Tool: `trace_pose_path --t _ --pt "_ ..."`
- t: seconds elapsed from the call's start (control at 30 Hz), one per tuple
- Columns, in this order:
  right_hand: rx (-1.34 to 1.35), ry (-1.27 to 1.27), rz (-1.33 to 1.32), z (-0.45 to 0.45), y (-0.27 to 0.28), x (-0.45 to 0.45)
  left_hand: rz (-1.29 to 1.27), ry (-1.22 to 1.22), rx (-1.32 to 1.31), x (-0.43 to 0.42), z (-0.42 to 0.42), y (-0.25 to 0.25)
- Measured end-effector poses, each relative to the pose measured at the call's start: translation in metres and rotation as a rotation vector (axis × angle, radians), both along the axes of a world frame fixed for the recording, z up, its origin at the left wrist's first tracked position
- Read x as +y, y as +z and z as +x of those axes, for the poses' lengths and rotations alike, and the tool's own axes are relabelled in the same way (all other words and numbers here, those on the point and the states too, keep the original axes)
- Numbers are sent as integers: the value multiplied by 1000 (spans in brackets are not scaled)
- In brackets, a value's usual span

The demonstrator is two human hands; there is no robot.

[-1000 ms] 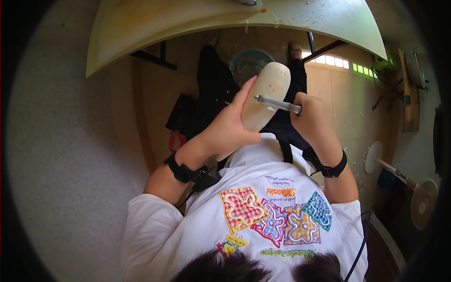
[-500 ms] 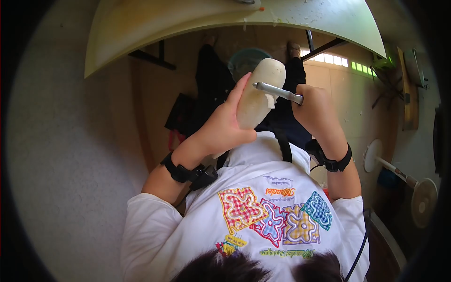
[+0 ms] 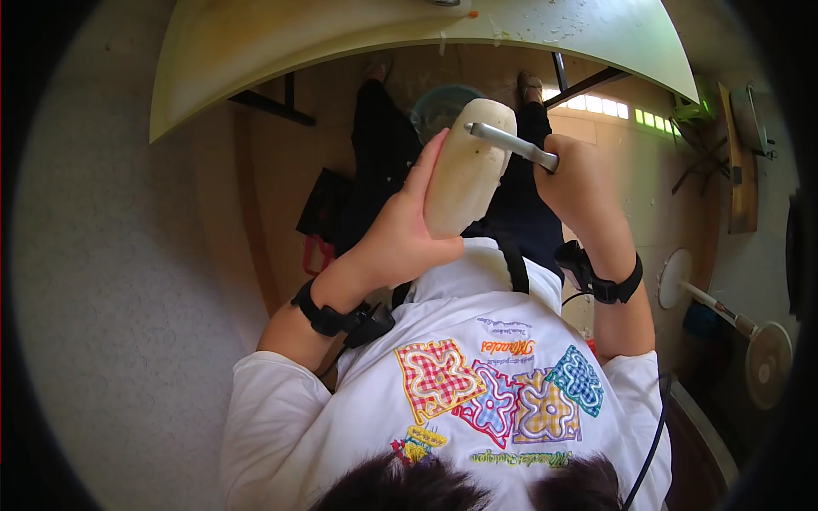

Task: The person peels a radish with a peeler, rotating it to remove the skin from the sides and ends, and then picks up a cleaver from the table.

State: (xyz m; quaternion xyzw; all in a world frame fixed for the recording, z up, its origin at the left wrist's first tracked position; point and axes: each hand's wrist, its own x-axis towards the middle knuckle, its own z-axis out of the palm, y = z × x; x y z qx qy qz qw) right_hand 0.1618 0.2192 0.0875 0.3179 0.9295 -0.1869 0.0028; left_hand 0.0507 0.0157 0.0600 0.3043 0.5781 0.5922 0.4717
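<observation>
A pale white radish (image 3: pixel 464 186) is gripped by my left hand (image 3: pixel 405 230), its thumb and fingers wrapped around the near part. The radish points away from me, tilted slightly right, above my lap. My right hand (image 3: pixel 581 183) is closed around the handle of a silver metal peeler (image 3: pixel 517 148). The peeler lies across the upper part of the radish, its tip near the far end. Whether the blade touches the skin I cannot tell. A small dark spot shows on the radish below the peeler.
A pale table (image 3: pixel 341 38) with wet scraps curves across the top. Beneath it, a bluish basin (image 3: pixel 421 112) stands on the floor between my feet. A black object with a pink-red handle (image 3: pixel 317 254) is at left. A white fan (image 3: pixel 769 362) stands at right.
The peeler has moved slightly toward the far end of the radish. The thin strip of peel hanging beside the radish is gone from view. My left hand keeps its hold.
</observation>
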Motion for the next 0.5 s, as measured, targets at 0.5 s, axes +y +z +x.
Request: trace_pose_path --t 0.5 --pt "-15 -20 -37 -12 23 -1 34 40 230 -9 -1 0"
